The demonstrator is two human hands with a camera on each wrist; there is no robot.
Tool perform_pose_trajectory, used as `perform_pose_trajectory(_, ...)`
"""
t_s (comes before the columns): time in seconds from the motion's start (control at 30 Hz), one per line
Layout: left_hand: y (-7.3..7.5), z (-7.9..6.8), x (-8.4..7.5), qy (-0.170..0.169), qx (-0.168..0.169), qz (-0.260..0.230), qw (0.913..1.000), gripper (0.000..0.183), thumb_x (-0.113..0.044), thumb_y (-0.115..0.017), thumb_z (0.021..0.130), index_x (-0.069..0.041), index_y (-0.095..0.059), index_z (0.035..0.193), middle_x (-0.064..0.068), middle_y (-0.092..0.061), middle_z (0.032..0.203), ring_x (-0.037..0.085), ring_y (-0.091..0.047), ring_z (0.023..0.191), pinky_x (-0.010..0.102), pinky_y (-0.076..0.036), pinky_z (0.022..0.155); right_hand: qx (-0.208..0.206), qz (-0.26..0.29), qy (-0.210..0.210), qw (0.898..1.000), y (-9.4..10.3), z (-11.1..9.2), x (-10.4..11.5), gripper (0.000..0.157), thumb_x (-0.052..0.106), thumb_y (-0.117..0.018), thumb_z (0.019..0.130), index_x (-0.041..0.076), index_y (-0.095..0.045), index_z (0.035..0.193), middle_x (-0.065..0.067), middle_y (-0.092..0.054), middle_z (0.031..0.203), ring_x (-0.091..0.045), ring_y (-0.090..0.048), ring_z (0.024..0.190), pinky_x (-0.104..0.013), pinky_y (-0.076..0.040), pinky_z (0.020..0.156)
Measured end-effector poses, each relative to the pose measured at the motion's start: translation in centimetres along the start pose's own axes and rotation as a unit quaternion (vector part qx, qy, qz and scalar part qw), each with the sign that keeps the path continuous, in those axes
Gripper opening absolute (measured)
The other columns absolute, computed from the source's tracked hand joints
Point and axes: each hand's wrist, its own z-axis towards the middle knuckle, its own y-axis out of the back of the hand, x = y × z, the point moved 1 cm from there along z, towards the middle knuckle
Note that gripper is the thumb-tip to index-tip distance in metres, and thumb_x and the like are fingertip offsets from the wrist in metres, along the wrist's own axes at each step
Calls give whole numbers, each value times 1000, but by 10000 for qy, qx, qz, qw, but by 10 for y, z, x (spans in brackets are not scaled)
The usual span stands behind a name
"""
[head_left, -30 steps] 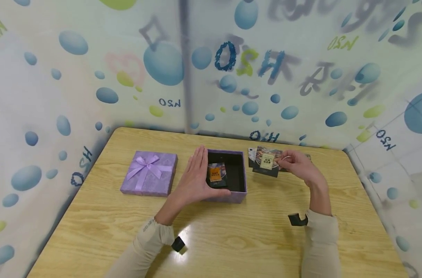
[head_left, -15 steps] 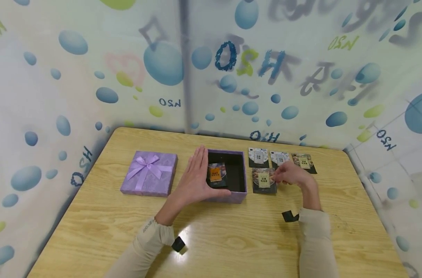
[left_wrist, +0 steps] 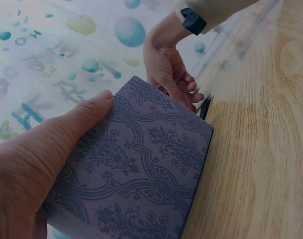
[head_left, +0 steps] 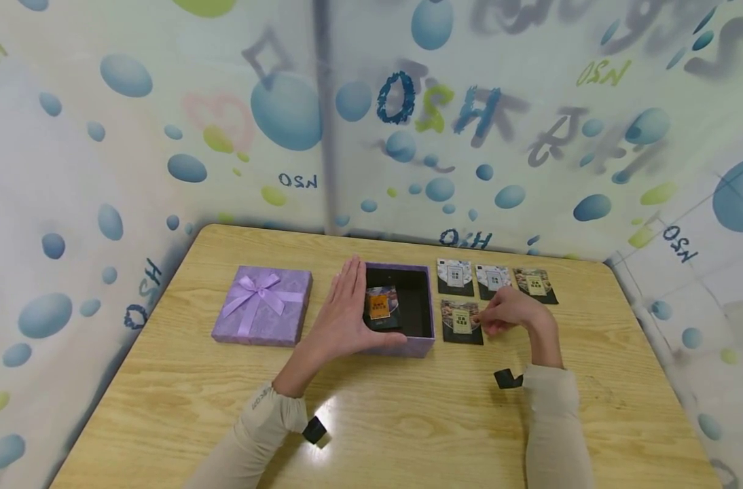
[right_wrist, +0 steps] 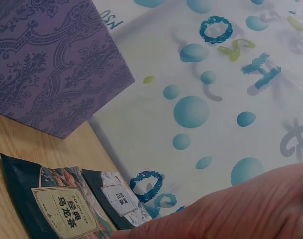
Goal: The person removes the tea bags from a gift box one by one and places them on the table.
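Note:
A purple patterned gift box (head_left: 396, 347) with a black inside stands on the table. My left hand (head_left: 342, 316) rests along its left side with straight fingers, the thumb by the front rim. In the left wrist view that thumb lies against the patterned wall. Inside the box is a dark tea packet (head_left: 384, 316) with an orange label. My right hand (head_left: 512, 311) pinches the right edge of an oolong tea packet (head_left: 461, 324), which lies on the table right of the box. The right wrist view shows this packet's pale label facing up; most of the fingers are hidden there.
The purple lid (head_left: 264, 314) with a ribbon bow lies left of the box. Behind the held packet, a row holds two white-and-dark tea packets (head_left: 454, 277) and one brownish tea packet (head_left: 538, 285). A printed curtain (head_left: 371, 156) hangs behind the wooden table (head_left: 420, 421).
My right hand has brought the oolong packet from above the back row down to the table in front of it, then slightly left. The left hand and the box stay put.

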Motion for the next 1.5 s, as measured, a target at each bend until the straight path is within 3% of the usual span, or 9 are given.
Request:
perform_pose_trajectory(0.17,0,0,1,-6,-32,11,10000,154,-98,-62,65,-14,21,163,4,21,173,27,10,162,47,0,130,-386,-121,377,9985,-2,-1,8,30,7,-59,104,-9,-71,81,-7,-62,63,-14,-46,54,-31,-44,58)
perform_pose_trajectory(0.3,0,0,2,6,-32,-18,10000,154,-101,-58,64,-15,22,163,3,22,173,24,14,161,47,0,130,-1108,-322,1076,9875,-6,-1,23,27,5,-49,107,-12,-65,94,-18,-65,75,-27,-58,64,-35,-48,61)
perform_pose_trajectory(0.43,0,0,2,6,-43,-45,10000,154,-102,-57,63,-16,23,163,2,23,172,22,16,160,46,1,130,-1494,-156,1258,9806,-12,1,36,29,10,-48,111,-14,-63,113,-26,-68,91,-40,-65,82,-40,-56,69)
perform_pose_trajectory(0.6,1,0,3,-8,-33,-106,9999,154,-101,-59,64,-17,23,163,1,24,172,18,19,159,47,1,130,-1849,155,1507,9710,-24,-1,51,28,14,-53,110,-10,-64,121,-25,-68,99,-42,-65,85,-42,-57,72)
perform_pose_trajectory(0.77,2,0,3,-11,-57,-114,9999,154,-100,-60,63,-16,22,163,2,23,172,18,19,159,47,-1,130,-1939,347,1829,9632,-35,-4,68,24,15,-57,108,-4,-66,119,-22,-68,100,-35,-66,86,-43,-57,74)
perform_pose_trajectory(0.93,2,1,4,-11,-74,-41,10000,155,-100,-60,63,-15,21,164,2,22,173,22,15,161,47,-1,130,-1953,465,2092,9570,-49,-6,85,21,14,-58,108,-2,-66,118,-20,-70,102,-20,-66,84,-32,-56,73)
perform_pose_trajectory(1.13,1,0,3,-10,-77,-50,10000,155,-98,-62,64,-12,18,164,6,19,174,24,11,161,47,-3,130,-1726,308,2435,9539,-72,-5,105,15,12,-60,107,1,-67,115,-14,-71,97,-34,-70,88,-32,-56,68)
perform_pose_trajectory(1.23,1,0,2,-6,-92,-87,9999,155,-98,-63,64,-12,17,165,6,17,174,22,14,161,46,-3,130,-1651,92,2464,9550,-83,-1,111,16,11,-60,107,0,-66,117,-11,-72,98,-31,-71,90,-34,-57,73)
perform_pose_trajectory(1.5,0,0,1,-85,-126,-37,9999,154,-97,-63,66,-10,18,164,8,18,174,23,14,161,49,-5,130,-1382,-518,2457,9580,-101,12,124,23,4,-63,102,-7,-63,122,-22,-68,116,-29,-71,99,-45,-60,88)
